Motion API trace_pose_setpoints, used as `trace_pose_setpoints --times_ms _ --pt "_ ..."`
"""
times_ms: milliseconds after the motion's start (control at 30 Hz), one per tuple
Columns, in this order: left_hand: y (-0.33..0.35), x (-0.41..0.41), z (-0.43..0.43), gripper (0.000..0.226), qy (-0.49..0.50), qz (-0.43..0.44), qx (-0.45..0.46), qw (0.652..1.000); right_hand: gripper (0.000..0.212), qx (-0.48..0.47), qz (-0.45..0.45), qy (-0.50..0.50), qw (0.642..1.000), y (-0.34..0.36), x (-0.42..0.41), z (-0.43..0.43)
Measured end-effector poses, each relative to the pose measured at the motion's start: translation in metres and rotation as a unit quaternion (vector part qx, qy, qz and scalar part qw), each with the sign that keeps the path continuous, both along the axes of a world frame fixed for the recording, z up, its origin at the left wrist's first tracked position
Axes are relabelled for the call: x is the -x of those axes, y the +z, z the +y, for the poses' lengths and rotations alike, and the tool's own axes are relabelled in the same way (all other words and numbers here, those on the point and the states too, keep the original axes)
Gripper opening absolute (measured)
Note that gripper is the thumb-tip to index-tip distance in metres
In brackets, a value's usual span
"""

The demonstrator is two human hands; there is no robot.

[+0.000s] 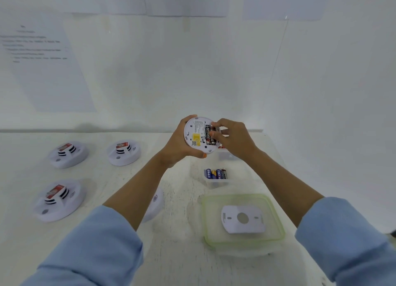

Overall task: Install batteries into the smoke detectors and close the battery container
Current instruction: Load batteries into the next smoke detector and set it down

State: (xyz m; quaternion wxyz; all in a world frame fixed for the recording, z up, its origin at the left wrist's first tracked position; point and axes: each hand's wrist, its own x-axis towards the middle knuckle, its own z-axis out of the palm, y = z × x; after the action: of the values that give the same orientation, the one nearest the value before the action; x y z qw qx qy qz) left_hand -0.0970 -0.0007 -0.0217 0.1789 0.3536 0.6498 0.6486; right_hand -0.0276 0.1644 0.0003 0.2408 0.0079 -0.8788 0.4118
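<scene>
Grips upturned smoke detector (pixel 196 133) in left hand (pixel 177 145) above the bench's (pixel 171 253) far middle, pinches a battery (pixel 210 135) into its bay with right hand (pixel 234 138); next probably calls for pressing it flat.

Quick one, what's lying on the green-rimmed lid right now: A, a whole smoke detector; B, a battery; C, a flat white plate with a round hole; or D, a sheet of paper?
C: a flat white plate with a round hole lies on the lid, while the loose batteries sit in the clear box further back.
</scene>
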Motion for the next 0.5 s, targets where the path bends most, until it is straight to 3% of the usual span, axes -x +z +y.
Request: trace_pose_setpoints --times_ms 133,267,333,500 --pt "0.0 -0.008 -0.002 0.094 0.002 -0.006 -0.008 1.0 0.025 -0.154 0.042 -0.026 0.987 -0.007 -0.008 -0.004" --pt "-0.002 -0.018 -0.007 0.097 -0.009 -0.013 -0.007 1.0 0.027 -0.173 0.029 -0.02 0.984 -0.005 -0.02 -0.007" --pt "-0.003 -0.023 -0.011 0.096 -0.013 -0.015 -0.008 1.0 0.027 -0.138 0.006 -0.006 0.99 -0.003 -0.027 -0.007" --pt "-0.007 -0.042 -0.025 0.099 -0.025 -0.005 0.012 1.0 0.043 0.091 -0.092 0.069 0.989 0.001 -0.055 -0.006"
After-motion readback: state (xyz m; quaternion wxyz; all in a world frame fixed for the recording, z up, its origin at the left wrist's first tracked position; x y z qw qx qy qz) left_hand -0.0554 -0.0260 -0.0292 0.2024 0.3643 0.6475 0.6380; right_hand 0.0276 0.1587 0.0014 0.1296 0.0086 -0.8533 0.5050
